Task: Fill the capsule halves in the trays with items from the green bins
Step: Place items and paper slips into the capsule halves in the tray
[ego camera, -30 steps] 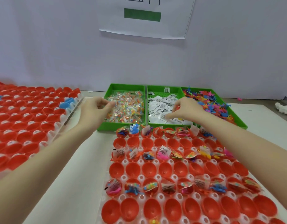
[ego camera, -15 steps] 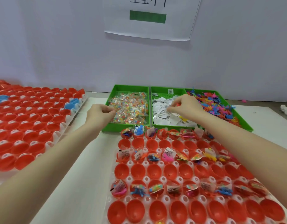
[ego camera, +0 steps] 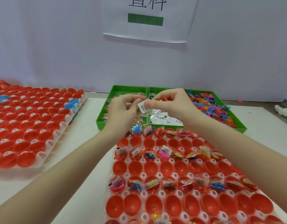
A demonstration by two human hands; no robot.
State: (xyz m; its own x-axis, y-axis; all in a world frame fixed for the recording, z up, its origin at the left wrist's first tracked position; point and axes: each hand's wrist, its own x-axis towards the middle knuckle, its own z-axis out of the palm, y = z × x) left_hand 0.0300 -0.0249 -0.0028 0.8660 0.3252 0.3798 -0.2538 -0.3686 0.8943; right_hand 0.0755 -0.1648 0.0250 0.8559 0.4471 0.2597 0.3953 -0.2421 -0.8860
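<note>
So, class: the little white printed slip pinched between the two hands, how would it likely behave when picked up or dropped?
The white slip looks thin and flat, so probably very light and floppy. It is held only at its edges by the left hand and right hand, suggesting little grip is needed. Similar slips stick up out of the filled capsule halves, so it may not settle flat.

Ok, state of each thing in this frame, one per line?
Left hand: raised over the bins, fingers curled at the paper slip.
Right hand: pinches the paper slip, red piece under its fingers.
Left bin: holds clear packets.
Middle bin: holds paper slips.
Right bin: holds coloured plastic toys.
Near tray: filled and empty rows alternate.
Left tray: red and blue halves.
</note>
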